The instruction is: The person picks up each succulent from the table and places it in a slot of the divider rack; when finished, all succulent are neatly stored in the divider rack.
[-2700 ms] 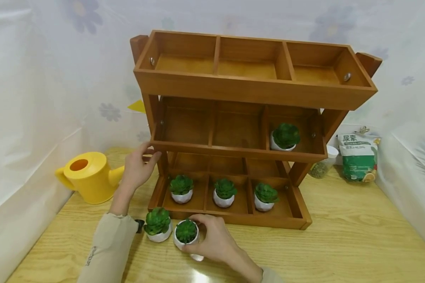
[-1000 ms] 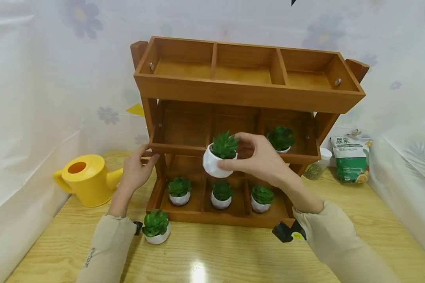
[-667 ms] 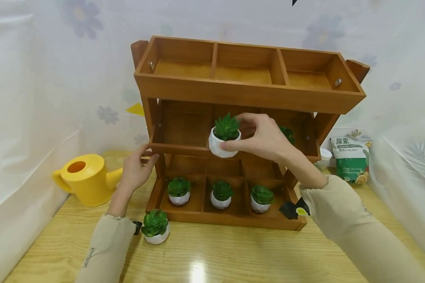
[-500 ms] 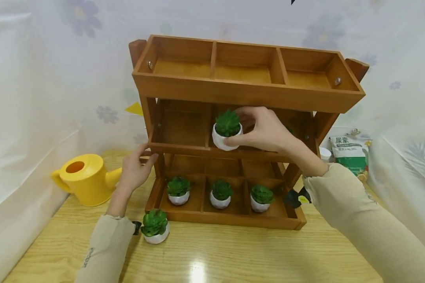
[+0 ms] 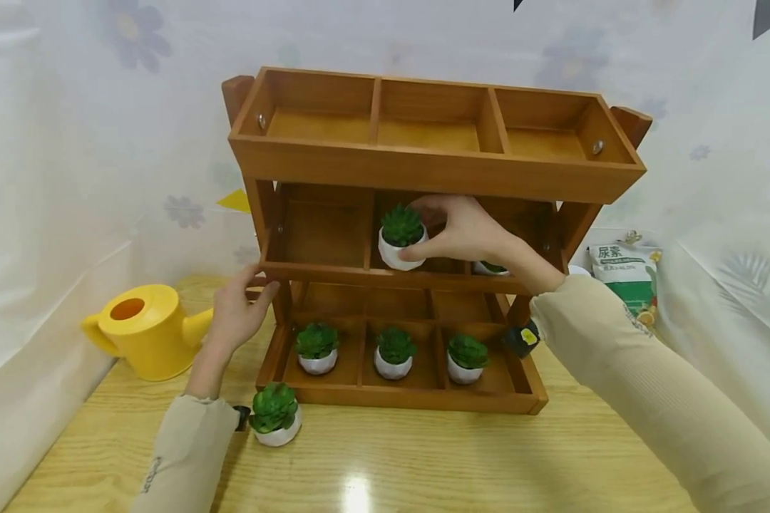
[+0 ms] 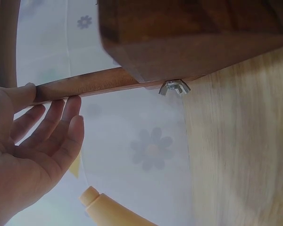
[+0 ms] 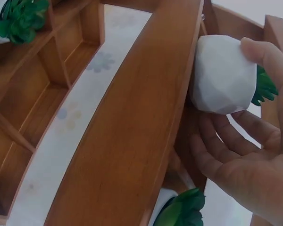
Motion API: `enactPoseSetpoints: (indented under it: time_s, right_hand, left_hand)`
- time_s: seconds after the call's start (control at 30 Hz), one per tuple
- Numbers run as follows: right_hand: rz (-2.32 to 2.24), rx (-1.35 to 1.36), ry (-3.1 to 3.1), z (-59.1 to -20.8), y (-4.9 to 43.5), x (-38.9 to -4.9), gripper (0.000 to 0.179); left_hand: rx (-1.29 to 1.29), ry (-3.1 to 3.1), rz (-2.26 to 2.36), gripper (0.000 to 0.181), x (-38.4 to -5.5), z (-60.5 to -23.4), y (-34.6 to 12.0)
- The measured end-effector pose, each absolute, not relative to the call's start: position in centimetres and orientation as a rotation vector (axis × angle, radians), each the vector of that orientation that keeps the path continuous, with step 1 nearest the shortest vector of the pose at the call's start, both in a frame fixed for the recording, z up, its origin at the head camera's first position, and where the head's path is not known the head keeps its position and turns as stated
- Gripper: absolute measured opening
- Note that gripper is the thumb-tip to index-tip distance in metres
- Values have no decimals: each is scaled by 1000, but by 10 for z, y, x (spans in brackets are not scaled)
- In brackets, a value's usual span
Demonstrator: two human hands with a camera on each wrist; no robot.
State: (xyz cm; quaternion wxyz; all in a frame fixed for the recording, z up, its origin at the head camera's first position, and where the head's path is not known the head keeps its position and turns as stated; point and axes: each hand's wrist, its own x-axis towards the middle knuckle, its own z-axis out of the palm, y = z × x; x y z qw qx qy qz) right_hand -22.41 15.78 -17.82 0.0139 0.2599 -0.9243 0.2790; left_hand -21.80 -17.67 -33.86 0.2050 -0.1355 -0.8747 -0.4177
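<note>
My right hand (image 5: pixel 458 231) pinches the white pot of a small potted succulent (image 5: pixel 394 249) between thumb and fingers. In the head view the plant is upright at the middle tier's centre compartment; the right wrist view shows its faceted white pot (image 7: pixel 224 75) beside the wooden front board (image 7: pixel 132 113). My left hand (image 5: pixel 240 310) holds the left end of the three-tier wooden plant rack (image 5: pixel 436 167), thumb on one side of the wood and fingertips on the other. Another succulent (image 5: pixel 490 268) in the middle tier's right compartment is mostly hidden by my right arm.
Three potted succulents (image 5: pixel 394 349) sit in the bottom tier, one per front compartment. One more succulent (image 5: pixel 276 420) stands on the table by my left sleeve. A yellow watering can (image 5: pixel 150 331) is at left; a green-and-white bag (image 5: pixel 625 274) is at back right.
My right hand has lifted the spiky succulent from the table up to the middle tier, lately shifting it slightly inward. My left hand has stayed on the rack.
</note>
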Motion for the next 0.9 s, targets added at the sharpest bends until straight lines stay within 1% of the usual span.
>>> enactPoseSetpoints:
  time_s: [0.2,0.47,0.9]
  right_hand:
    - [832,722,-2949,-177,154,-237,79]
    - [936,781,-2972,-169,146,-252,95]
    - [914,801,-3066,-173,148,-263,78]
  left_hand:
    - [-378,-2437,-1166,39,-219,-339,-176]
    - [-387,-2416,-1162,39,-218,-340,-176]
    - [-387,-2418,-1145,37,-218,-340,-175]
